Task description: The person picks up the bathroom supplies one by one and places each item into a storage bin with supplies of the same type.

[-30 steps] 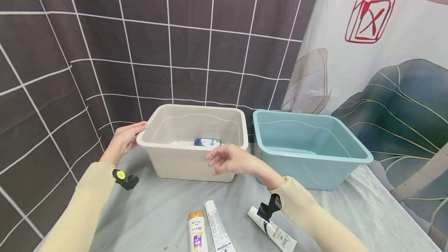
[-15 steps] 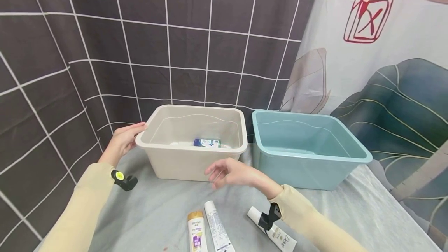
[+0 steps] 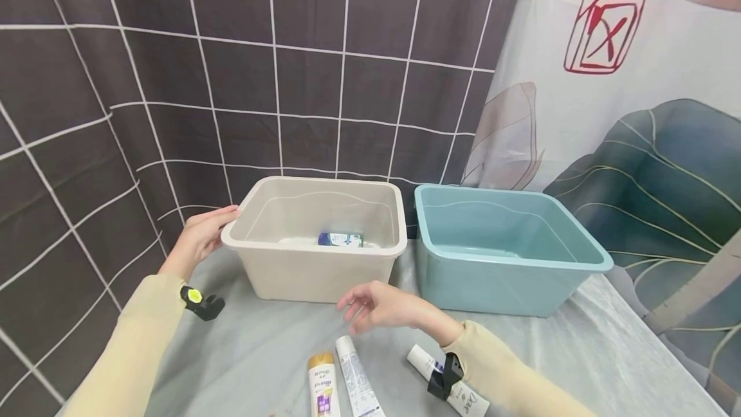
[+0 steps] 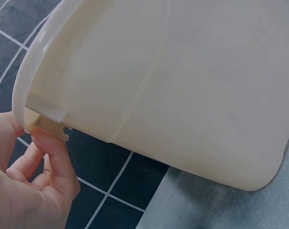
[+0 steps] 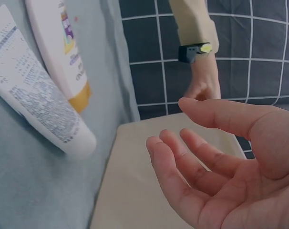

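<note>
My left hand grips the left end of a beige plastic bin; in the left wrist view its thumb and fingers pinch the edge under the rim. A small blue-and-white packaged item lies on the bin's floor. My right hand hovers before the bin's front wall with fingers loosely bent and nothing in them. Just below it a white tube lies beside a white bottle with a gold cap. Under the right forearm is a white Dove tube, partly hidden by the wrist camera.
A teal bin stands to the right of the beige one, a narrow gap between them. Both rest on a grey cloth-covered surface. Close behind hangs a dark curtain with white grid lines, and a patterned white one at right.
My right hand has come down and back from the beige bin's front rim, toward the tubes and bottle. The left hand keeps its grip on the bin. The view has shifted slightly.
</note>
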The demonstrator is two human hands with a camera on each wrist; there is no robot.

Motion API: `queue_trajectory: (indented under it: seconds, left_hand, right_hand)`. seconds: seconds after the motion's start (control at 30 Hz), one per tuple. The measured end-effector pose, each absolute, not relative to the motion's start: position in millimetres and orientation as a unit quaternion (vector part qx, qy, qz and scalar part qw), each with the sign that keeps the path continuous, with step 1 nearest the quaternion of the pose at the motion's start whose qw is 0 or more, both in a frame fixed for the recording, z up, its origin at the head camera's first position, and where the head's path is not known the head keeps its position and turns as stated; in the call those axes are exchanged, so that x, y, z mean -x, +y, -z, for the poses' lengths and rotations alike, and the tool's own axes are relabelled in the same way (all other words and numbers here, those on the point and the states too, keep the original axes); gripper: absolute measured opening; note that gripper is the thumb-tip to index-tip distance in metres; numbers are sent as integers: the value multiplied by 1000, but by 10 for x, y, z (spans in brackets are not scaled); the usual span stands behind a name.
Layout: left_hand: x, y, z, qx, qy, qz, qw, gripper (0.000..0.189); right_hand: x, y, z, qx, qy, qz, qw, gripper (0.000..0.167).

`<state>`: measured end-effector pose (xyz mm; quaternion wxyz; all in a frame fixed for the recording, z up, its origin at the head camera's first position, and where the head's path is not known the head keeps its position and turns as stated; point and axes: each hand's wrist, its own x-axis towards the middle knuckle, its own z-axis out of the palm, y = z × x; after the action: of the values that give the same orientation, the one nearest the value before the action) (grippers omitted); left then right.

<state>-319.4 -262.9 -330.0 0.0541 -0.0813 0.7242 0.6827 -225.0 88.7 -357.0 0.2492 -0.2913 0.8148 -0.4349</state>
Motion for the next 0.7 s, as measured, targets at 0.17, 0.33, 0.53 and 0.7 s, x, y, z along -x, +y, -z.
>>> queue_trajectory:
  seconds: [0.17,0.33,0.53,0.7]
  left_hand:
    - [3194,-2647,3329,70,725,-683,57,70]
    - [3179,-2653,3330,64,727,-681,62,70]
    - [3181,-2649,3318,65,728,-680,63,69]
    - [3198,-2650,3303,75,727,-680,59,68]
  right_hand:
    - [2203,898,3645,283,815,435,257,42]
    - [2149,902,3707,272,815,434,270,43]
    - [2091,892,3758,255,813,439,284,43]
    - [2054,864,3796,246,810,443,294,42]
